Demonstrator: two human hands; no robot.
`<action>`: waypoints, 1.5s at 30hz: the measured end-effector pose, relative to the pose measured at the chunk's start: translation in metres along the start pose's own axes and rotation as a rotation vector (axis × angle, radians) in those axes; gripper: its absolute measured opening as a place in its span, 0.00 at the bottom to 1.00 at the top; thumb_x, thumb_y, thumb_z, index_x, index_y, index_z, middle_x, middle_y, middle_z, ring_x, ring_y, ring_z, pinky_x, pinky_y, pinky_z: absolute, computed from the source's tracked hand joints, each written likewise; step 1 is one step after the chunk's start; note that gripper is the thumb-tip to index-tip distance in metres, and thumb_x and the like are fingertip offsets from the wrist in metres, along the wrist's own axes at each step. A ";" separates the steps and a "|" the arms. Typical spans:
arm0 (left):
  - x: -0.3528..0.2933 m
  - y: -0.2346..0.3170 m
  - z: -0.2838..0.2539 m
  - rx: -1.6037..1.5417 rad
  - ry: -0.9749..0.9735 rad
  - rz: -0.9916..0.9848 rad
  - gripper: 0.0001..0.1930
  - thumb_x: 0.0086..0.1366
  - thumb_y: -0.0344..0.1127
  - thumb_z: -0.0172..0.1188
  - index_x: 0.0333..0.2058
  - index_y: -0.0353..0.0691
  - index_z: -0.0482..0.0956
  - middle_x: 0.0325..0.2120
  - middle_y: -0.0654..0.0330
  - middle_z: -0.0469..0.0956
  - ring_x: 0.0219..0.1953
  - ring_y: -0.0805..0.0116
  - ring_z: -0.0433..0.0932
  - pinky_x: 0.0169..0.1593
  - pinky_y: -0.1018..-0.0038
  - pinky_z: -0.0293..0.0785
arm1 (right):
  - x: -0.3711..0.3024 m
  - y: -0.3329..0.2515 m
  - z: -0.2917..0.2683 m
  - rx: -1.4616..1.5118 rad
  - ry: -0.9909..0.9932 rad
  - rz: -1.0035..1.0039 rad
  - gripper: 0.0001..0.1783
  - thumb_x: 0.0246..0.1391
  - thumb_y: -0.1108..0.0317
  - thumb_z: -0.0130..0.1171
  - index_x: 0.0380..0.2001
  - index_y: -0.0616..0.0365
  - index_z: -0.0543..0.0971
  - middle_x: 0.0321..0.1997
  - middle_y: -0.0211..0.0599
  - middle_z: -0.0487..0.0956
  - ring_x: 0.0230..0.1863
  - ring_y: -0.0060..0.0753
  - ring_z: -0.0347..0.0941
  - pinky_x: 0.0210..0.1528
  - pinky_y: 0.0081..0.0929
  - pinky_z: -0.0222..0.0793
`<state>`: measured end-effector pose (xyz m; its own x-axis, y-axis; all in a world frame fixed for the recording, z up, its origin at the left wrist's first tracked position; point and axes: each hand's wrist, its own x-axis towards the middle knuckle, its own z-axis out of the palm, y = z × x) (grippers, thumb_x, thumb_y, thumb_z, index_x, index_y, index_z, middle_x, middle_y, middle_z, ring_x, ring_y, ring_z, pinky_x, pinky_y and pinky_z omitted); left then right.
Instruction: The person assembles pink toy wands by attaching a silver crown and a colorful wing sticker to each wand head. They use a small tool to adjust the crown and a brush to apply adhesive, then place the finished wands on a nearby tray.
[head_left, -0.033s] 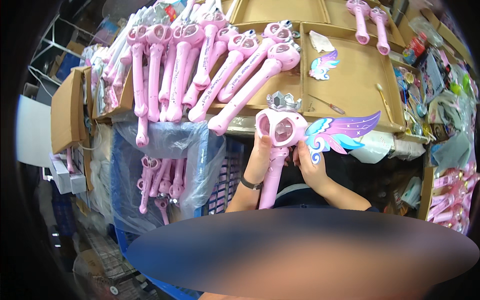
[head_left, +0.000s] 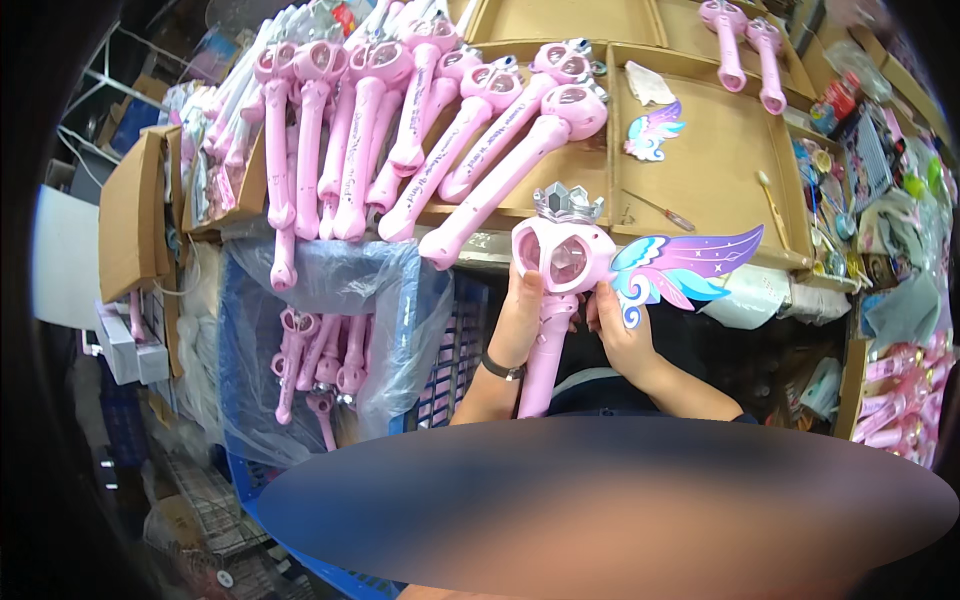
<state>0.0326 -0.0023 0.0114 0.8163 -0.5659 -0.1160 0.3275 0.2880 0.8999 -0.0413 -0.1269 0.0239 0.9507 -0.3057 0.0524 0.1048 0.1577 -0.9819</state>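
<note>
Upright in front of me is a pink toy wand (head_left: 548, 345) with a silver crown and a clear gem in its round head. My left hand (head_left: 518, 315) is wrapped round its neck, thumb just under the head; most of its fingers are behind the wand. A purple and blue wing (head_left: 690, 265) sticks out from the right side of the head, touching it. My right hand (head_left: 622, 325) is closed on the wing's inner end, the thumb in front and the other fingers partly hidden behind. Whether the wing is fixed to the head I cannot tell.
Several pink wands (head_left: 370, 130) lie across the bench's left part. A cardboard tray (head_left: 725, 150) holds another wing (head_left: 655, 132), a screwdriver (head_left: 660, 208) and a brush (head_left: 772, 208). Down left, a plastic-lined blue crate (head_left: 400, 330) contains more wands. Two wands (head_left: 745, 55) rest far right.
The bench and the things on it sit very slightly shifted in the picture. Both hands, the wand and the wing keep the same position and grip.
</note>
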 end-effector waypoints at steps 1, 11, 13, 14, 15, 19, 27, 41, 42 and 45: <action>0.001 0.000 -0.006 -0.018 0.011 0.002 0.41 0.58 0.68 0.46 0.58 0.40 0.51 0.35 0.57 0.72 0.25 0.74 0.75 0.23 0.79 0.75 | 0.004 0.001 0.005 -0.024 -0.014 -0.009 0.23 0.65 0.59 0.38 0.18 0.56 0.69 0.16 0.26 0.65 0.18 0.17 0.59 0.20 0.17 0.52; -0.004 0.017 -0.044 -0.144 0.020 0.001 0.43 0.57 0.69 0.46 0.57 0.39 0.52 0.30 0.57 0.74 0.23 0.74 0.75 0.23 0.80 0.74 | 0.032 -0.014 0.012 -0.177 -0.342 0.045 0.14 0.62 0.66 0.44 0.23 0.58 0.71 0.16 0.26 0.68 0.17 0.18 0.63 0.20 0.19 0.57; -0.007 0.019 -0.045 -0.146 0.074 -0.014 0.42 0.56 0.69 0.46 0.56 0.39 0.54 0.28 0.56 0.74 0.21 0.73 0.75 0.22 0.80 0.74 | 0.028 -0.021 0.008 0.017 -0.373 0.338 0.12 0.62 0.64 0.45 0.26 0.57 0.71 0.16 0.24 0.68 0.16 0.15 0.61 0.20 0.16 0.55; -0.007 0.021 -0.048 -0.179 0.100 -0.048 0.42 0.56 0.70 0.47 0.56 0.39 0.54 0.29 0.56 0.75 0.20 0.72 0.76 0.21 0.80 0.75 | 0.024 -0.023 0.006 0.007 -0.388 0.314 0.10 0.62 0.65 0.45 0.28 0.57 0.71 0.16 0.24 0.68 0.16 0.15 0.61 0.19 0.15 0.55; -0.009 0.021 -0.046 -0.136 0.116 -0.039 0.42 0.55 0.72 0.43 0.53 0.37 0.60 0.27 0.55 0.76 0.21 0.70 0.76 0.21 0.79 0.74 | 0.022 -0.022 0.006 -0.027 -0.379 0.252 0.11 0.62 0.66 0.44 0.27 0.57 0.71 0.16 0.24 0.68 0.16 0.15 0.62 0.19 0.16 0.55; -0.013 0.012 -0.031 -0.026 0.129 0.048 0.44 0.53 0.75 0.41 0.49 0.36 0.65 0.27 0.56 0.76 0.20 0.72 0.76 0.21 0.81 0.73 | 0.019 -0.003 0.006 -0.221 -0.320 -0.094 0.13 0.62 0.67 0.44 0.25 0.58 0.71 0.15 0.26 0.68 0.16 0.16 0.62 0.19 0.17 0.56; -0.016 0.001 -0.007 0.002 0.041 0.095 0.38 0.60 0.57 0.56 0.57 0.38 0.50 0.41 0.57 0.70 0.33 0.75 0.74 0.30 0.81 0.75 | 0.009 0.017 -0.002 -0.040 -0.086 -0.226 0.16 0.63 0.65 0.44 0.23 0.60 0.71 0.16 0.30 0.69 0.19 0.22 0.65 0.21 0.21 0.58; 0.008 0.017 -0.006 -0.068 -0.111 0.123 0.54 0.43 0.82 0.42 0.47 0.30 0.67 0.29 0.46 0.77 0.24 0.62 0.78 0.25 0.73 0.76 | 0.000 -0.016 -0.054 0.072 -0.251 0.205 0.22 0.63 0.57 0.42 0.18 0.56 0.70 0.13 0.25 0.67 0.14 0.15 0.60 0.17 0.16 0.54; 0.015 0.021 -0.007 0.041 -0.024 0.165 0.53 0.46 0.81 0.39 0.47 0.30 0.67 0.26 0.49 0.76 0.22 0.64 0.78 0.23 0.75 0.75 | 0.001 -0.014 -0.051 0.060 -0.243 0.238 0.22 0.64 0.57 0.42 0.18 0.56 0.70 0.13 0.25 0.67 0.14 0.15 0.60 0.17 0.16 0.54; 0.018 0.021 0.000 -0.011 0.039 0.007 0.50 0.50 0.79 0.35 0.47 0.31 0.67 0.27 0.51 0.76 0.22 0.66 0.78 0.21 0.77 0.75 | 0.005 -0.011 -0.041 0.042 -0.241 -0.007 0.15 0.62 0.65 0.44 0.22 0.59 0.71 0.15 0.28 0.68 0.16 0.19 0.62 0.19 0.19 0.58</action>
<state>0.0542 -0.0066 0.0278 0.8366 -0.5331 -0.1261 0.3267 0.3008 0.8960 -0.0495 -0.1687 0.0271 0.9915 -0.0753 0.1060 0.1190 0.1971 -0.9731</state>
